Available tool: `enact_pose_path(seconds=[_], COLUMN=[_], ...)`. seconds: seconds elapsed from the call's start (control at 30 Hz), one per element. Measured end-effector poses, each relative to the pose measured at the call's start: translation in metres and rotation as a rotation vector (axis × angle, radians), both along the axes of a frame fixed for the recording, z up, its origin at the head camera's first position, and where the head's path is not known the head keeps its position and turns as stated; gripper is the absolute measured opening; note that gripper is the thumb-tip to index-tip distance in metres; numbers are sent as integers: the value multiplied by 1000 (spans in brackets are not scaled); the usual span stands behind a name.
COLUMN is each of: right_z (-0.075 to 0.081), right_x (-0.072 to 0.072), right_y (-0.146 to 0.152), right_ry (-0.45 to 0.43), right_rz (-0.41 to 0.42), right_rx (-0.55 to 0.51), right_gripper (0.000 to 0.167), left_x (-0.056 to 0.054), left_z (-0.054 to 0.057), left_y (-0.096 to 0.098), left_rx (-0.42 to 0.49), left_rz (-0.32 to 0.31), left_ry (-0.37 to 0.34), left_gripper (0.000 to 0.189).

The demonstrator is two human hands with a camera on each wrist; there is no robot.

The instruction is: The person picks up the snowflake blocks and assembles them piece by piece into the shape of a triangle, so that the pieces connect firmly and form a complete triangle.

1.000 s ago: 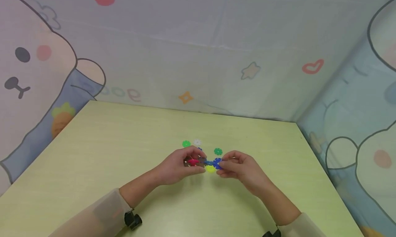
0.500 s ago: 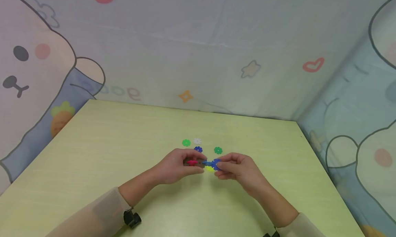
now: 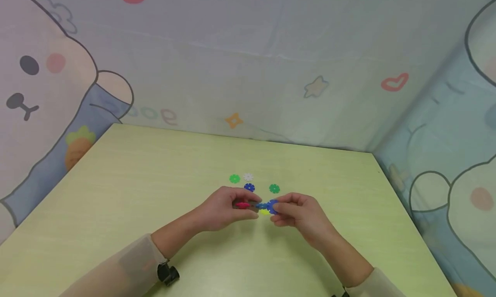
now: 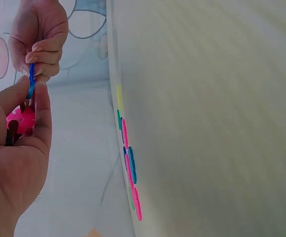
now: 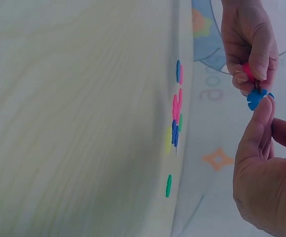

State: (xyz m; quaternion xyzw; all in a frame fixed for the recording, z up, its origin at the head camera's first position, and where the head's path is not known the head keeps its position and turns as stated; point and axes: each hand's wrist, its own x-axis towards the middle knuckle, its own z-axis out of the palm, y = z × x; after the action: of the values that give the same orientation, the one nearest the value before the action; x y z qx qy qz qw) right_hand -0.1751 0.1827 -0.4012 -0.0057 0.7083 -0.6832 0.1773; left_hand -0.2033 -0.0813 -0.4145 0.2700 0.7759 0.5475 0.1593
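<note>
Above the table, both hands hold a joined string of notched plastic snowflake discs. My left hand (image 3: 224, 210) grips its left part, where a pink disc (image 3: 243, 205) and brown discs (image 3: 253, 205) show between thumb and fingers. A light blue disc (image 3: 261, 206) links these to a dark blue disc (image 3: 273, 207). My right hand (image 3: 306, 215) pinches that dark blue disc between thumb and fingers. In the right wrist view, the light blue disc (image 5: 254, 100) sits between the two hands. Fingers hide part of the brown discs.
Loose discs lie on the table (image 3: 155, 180) beyond the hands: light green (image 3: 234, 178), white (image 3: 248, 177), blue (image 3: 249, 187) and dark green (image 3: 274, 188). A yellow disc (image 3: 265, 211) is partly hidden below the string. Pink discs (image 4: 137, 203) also lie there in the left wrist view.
The brown discs in my left hand have turned from showing their faces to nearly edge-on. My left hand has shifted slightly, uncovering the loose blue disc. Both hands keep their hold.
</note>
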Motion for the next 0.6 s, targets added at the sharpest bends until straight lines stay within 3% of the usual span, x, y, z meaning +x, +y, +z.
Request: enact_pose_path(seconds=[0.6], right_z=[7], right_x=[1], right_y=[6], right_ry=[19], right_rz=[73], right_rx=[-35], right_gripper=[22], left_x=[2], left_z=[0], left_y=[2], left_rx=[-10], left_rz=[6], left_ry=[22], left_gripper=[36])
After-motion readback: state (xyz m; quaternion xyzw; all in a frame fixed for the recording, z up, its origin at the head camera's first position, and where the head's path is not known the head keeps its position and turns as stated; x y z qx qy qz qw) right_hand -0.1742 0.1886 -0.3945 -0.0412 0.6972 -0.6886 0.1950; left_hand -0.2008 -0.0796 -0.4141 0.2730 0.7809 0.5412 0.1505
